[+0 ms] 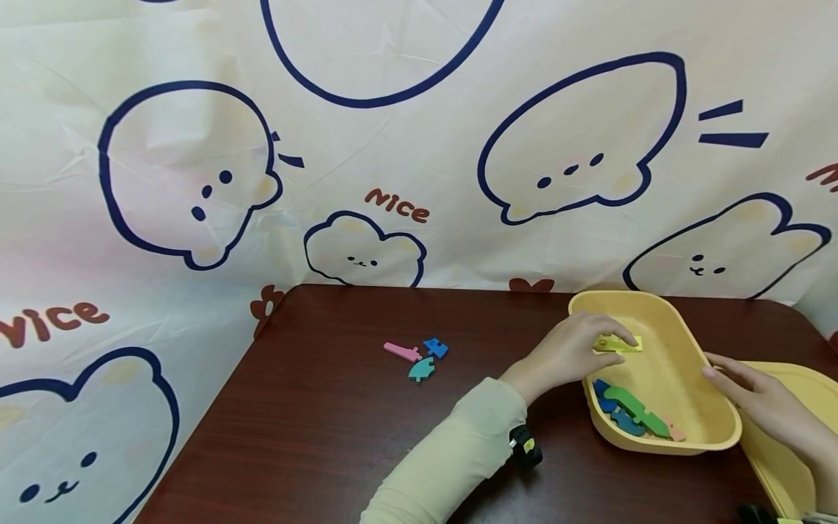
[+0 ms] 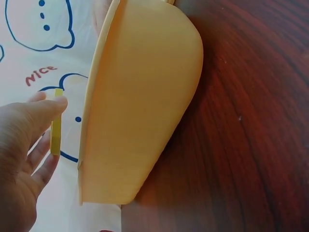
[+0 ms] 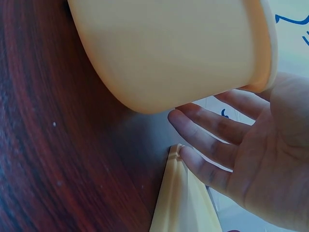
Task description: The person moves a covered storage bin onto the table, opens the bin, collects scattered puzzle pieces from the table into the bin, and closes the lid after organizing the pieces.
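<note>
My left hand [image 1: 568, 348] is over the far left part of a yellow plastic bin [image 1: 674, 378]. It pinches a thin yellow puzzle piece [image 2: 56, 123] between thumb and fingers, above the bin's rim in the left wrist view. My right hand [image 1: 762, 397] touches the bin's right side near the rim, its fingers [image 3: 207, 137] spread and fairly straight along the outer wall; its thumb is mostly hidden in the right wrist view. Inside the bin's near left corner lie a green piece [image 1: 635, 410], several blue pieces [image 1: 627, 422] and a pinkish piece [image 1: 674, 431].
Left of the bin, a pink piece [image 1: 401, 352], a blue piece [image 1: 435, 348] and a teal piece [image 1: 422, 369] lie together on the dark wooden table [image 1: 314, 422]. A yellow lid [image 1: 785, 466] lies to the right, partly under my right arm. A printed cloth [image 1: 452, 160] hangs behind.
</note>
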Demonstrator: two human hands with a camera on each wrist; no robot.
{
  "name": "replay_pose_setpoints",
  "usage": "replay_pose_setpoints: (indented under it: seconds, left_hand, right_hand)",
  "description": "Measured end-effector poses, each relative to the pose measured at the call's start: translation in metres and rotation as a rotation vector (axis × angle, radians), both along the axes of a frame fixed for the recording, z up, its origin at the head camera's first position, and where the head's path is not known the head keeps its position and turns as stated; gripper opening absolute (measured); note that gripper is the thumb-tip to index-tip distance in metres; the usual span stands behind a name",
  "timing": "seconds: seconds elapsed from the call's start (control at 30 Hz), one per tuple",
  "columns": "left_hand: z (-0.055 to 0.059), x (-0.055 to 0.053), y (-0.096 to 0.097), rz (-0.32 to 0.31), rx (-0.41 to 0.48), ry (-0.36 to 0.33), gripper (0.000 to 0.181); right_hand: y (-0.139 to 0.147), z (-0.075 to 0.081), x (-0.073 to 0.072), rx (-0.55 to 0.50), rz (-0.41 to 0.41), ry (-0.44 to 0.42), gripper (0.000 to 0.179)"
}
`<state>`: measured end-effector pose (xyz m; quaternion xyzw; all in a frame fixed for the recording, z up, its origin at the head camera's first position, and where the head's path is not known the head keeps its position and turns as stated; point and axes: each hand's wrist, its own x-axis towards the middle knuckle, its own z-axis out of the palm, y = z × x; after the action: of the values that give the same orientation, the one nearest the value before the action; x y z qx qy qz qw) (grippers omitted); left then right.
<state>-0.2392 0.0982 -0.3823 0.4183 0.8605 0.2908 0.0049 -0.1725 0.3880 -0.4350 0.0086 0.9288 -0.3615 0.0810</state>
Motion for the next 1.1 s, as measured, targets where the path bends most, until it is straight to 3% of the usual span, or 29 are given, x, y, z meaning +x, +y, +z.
replay_pose_setpoints:
  seconds: [0.63, 1.1]
  left_hand:
    - [-0.01, -0.002, 0.015, -0.013, -0.105, -0.004, 0.023]
    - [-0.015, -0.001, 0.016, 0.033, -0.135, -0.004, 0.022]
  right_hand:
    - [0.001, -0.002, 0.002, 0.011, 0.007, 0.024, 0.074]
    - [-0.001, 0.002, 0.0, 0.016, -0.004, 0.006, 0.076]
